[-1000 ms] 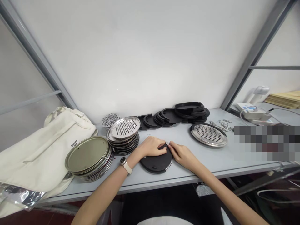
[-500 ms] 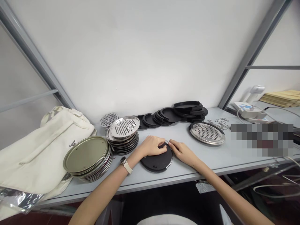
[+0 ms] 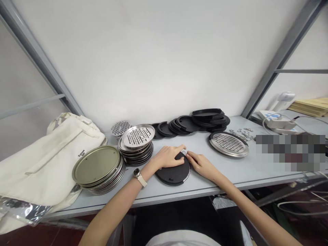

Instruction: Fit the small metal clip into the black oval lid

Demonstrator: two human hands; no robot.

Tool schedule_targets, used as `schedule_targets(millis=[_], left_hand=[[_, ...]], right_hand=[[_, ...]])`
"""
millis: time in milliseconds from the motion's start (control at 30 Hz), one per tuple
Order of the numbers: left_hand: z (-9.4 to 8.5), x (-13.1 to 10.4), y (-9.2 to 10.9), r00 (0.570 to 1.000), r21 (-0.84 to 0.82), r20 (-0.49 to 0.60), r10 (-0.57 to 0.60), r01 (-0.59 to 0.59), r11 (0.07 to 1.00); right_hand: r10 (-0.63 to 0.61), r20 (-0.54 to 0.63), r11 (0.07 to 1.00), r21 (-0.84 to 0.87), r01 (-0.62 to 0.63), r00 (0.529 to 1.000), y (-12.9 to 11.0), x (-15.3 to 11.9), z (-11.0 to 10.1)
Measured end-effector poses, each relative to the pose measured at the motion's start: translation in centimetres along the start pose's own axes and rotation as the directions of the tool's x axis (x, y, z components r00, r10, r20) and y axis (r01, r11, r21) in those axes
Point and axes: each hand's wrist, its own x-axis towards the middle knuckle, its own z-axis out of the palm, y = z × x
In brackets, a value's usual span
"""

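The black disc (image 3: 171, 176) lies on the grey surface (image 3: 217, 173), near its front edge, under the left hand (image 3: 167, 157). Half a second ago the left index finger was curled; now it is stretched out, thumb and index spread around a small metal ring (image 3: 183, 152). The right hand (image 3: 202, 166) seems to pinch this ring. Probably the hold is being adjusted and the ring is not yet settled. Around are one rimmed perforated disc (image 3: 228, 143), two stacks of grater discs (image 3: 139, 135), one stack of plates (image 3: 97, 164) and one cream bag (image 3: 55, 150). The black covers (image 3: 189, 123) overlap too much for exact counting.
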Motion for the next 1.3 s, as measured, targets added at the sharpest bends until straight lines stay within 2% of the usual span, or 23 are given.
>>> schedule_targets(millis=[133, 500, 800, 1033, 1300], left_hand=[[-0.04, 0.01, -0.07, 0.999, -0.01, 0.011, 0.047, -0.047, 0.999], [0.12, 0.05, -0.22, 0.998, -0.002, -0.023, 0.064, -0.064, 0.998], [0.12, 0.06, -0.11, 0.999, -0.024, -0.004, 0.037, -0.037, 0.999], [0.43, 0.07, -0.5, 0.992, -0.066, -0.049, 0.118, -0.121, 0.99], [0.27, -0.02, -0.48, 0.996, -0.082, -0.022, 0.088, -0.089, 0.993]], right_hand=[[-0.012, 0.003, 1.0, 0.003, 0.012, 1.0, 0.11, -0.05, 0.12], [-0.012, -0.001, 1.0, -0.027, 0.012, 1.0, -0.27, -0.21, -0.08], [-0.021, -0.009, 0.999, -0.043, 0.02, 1.0, -0.19, -0.13, -0.01], [-0.032, -0.003, 0.999, 0.009, 0.033, 0.999, -0.05, -0.25, 0.02], [-0.037, -0.014, 0.999, -0.007, 0.037, 0.999, -0.06, -0.24, 0.1]])
